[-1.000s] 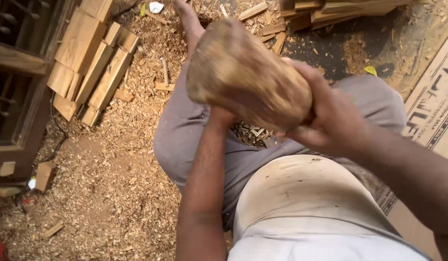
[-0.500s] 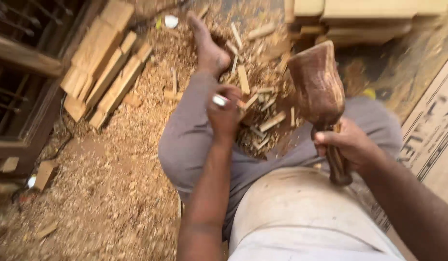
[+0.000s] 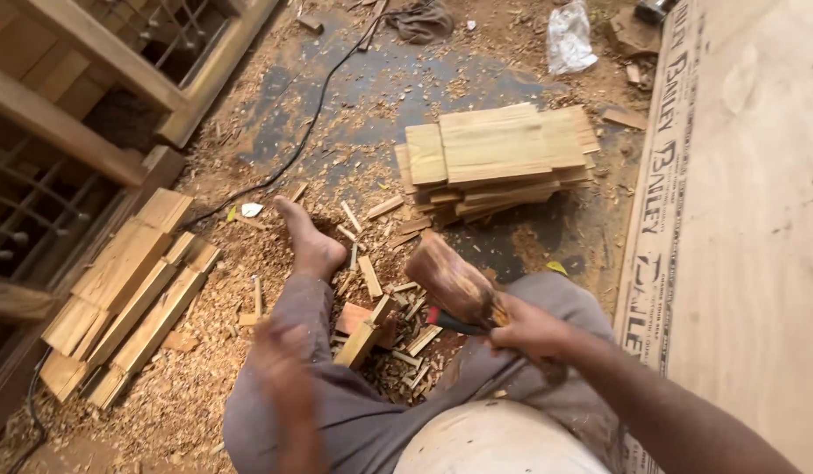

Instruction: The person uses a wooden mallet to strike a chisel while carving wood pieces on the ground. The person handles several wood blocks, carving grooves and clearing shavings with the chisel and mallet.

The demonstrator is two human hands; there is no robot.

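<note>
Wooden mallet (image 3: 450, 283) gripped in right hand (image 3: 531, 332); left hand (image 3: 283, 377) apparently empty.

Right side of my view: a large flat plywood sheet (image 3: 757, 219) lies on the floor, pale tan, running from the top edge down past my right forearm. Along its left edge runs a strip of dark printed lettering (image 3: 656, 175), stamped straight onto the wood, reading lengthwise down the board.

Top centre, near the sheet's upper left corner: a crumpled white plastic bag (image 3: 569, 37) on the sawdust-strewn floor, translucent, no print that I can make out.

I see no screens, signs or stuck-on labels anywhere else.
</note>
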